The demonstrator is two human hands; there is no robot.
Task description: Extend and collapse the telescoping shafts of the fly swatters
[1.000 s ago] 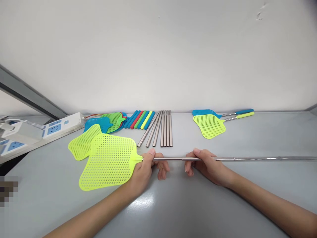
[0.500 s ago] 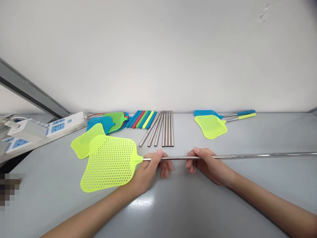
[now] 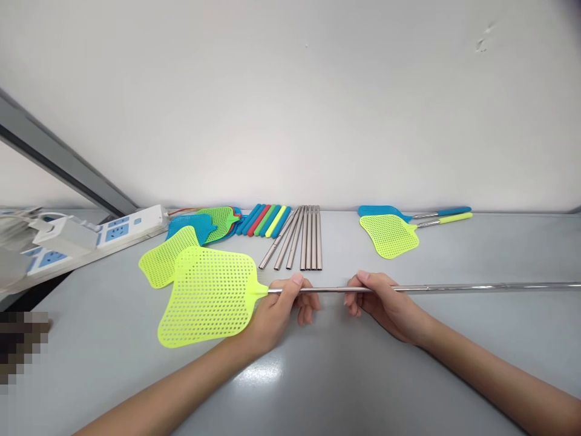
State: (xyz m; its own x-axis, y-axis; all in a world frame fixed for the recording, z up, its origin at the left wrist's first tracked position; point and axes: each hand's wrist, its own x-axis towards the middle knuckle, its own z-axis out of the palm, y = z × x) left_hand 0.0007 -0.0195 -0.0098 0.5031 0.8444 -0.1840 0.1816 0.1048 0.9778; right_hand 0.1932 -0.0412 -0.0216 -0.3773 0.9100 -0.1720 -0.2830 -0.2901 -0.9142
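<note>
A yellow fly swatter [image 3: 209,297] with a long, extended metal rod lies level across both hands. My left hand [image 3: 284,306] grips the rod close to the perforated head, thumb on top. Farther along the same rod, my right hand [image 3: 384,303] pinches it between thumb and fingers. The rod runs on to the right, out of the picture, so its far end is hidden. Beyond my left hand lie several loose metal telescopic rods [image 3: 307,242], some slanted and some side by side.
Coloured handle grips [image 3: 264,220] lie in a row behind. Loose swatter heads [image 3: 170,257] in yellow, blue and green overlap at left, beside a white power strip [image 3: 131,227]. Two swatters with handles, one yellow [image 3: 390,236] and one blue [image 3: 384,210], rest near the wall at right.
Both hands keep their hold on the fly swatter at about the same places. The whole view has shifted slightly, with the table things a little farther right.
</note>
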